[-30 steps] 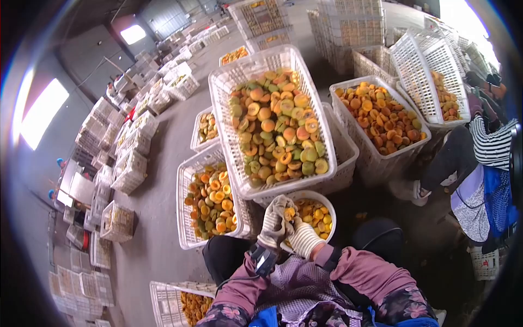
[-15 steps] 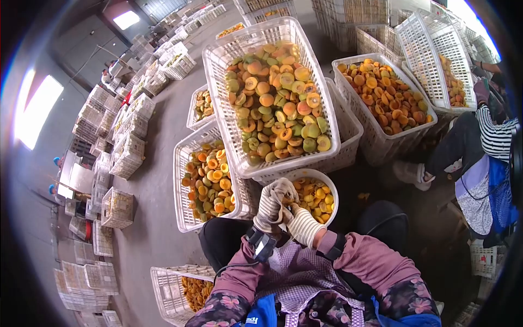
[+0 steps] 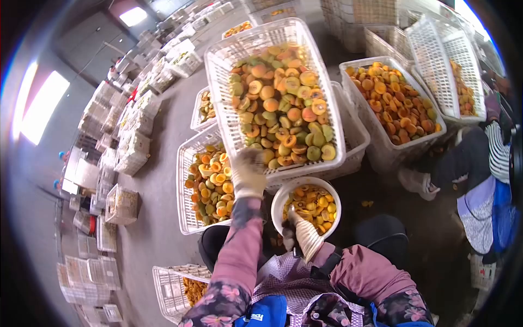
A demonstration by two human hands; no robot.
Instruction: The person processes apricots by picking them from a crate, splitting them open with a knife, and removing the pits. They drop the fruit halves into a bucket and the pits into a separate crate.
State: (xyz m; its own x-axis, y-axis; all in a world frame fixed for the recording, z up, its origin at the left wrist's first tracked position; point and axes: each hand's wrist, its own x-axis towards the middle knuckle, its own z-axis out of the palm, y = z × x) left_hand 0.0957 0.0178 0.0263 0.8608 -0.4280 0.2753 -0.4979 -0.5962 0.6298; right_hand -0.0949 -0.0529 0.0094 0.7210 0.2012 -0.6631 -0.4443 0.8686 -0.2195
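My gloved left hand [image 3: 249,173] is stretched forward to the lower left rim of the large white crate [image 3: 342,143] of halved apricots [image 3: 283,103]. Its fingers are blurred, and whether they hold fruit cannot be made out. The gloved right hand [image 3: 300,234] is at the near edge of a round white bucket [image 3: 276,204] holding yellow apricot pieces [image 3: 318,204]. Its fingers are wrapped round a small dark-handled tool [image 3: 297,252], mostly hidden in the glove.
A crate of apricot halves [image 3: 182,215] stands left, another [image 3: 348,71] right. Behind my left arm lies a tilted crate [image 3: 163,291] with orange fruit. At right sits a person in a striped sleeve [image 3: 498,150]. Stacked crates [image 3: 133,152] line the floor at left.
My hands were together in front of the bucket and have parted. The left has moved forward to the large crate; the right has dropped slightly. The view has shifted a little.
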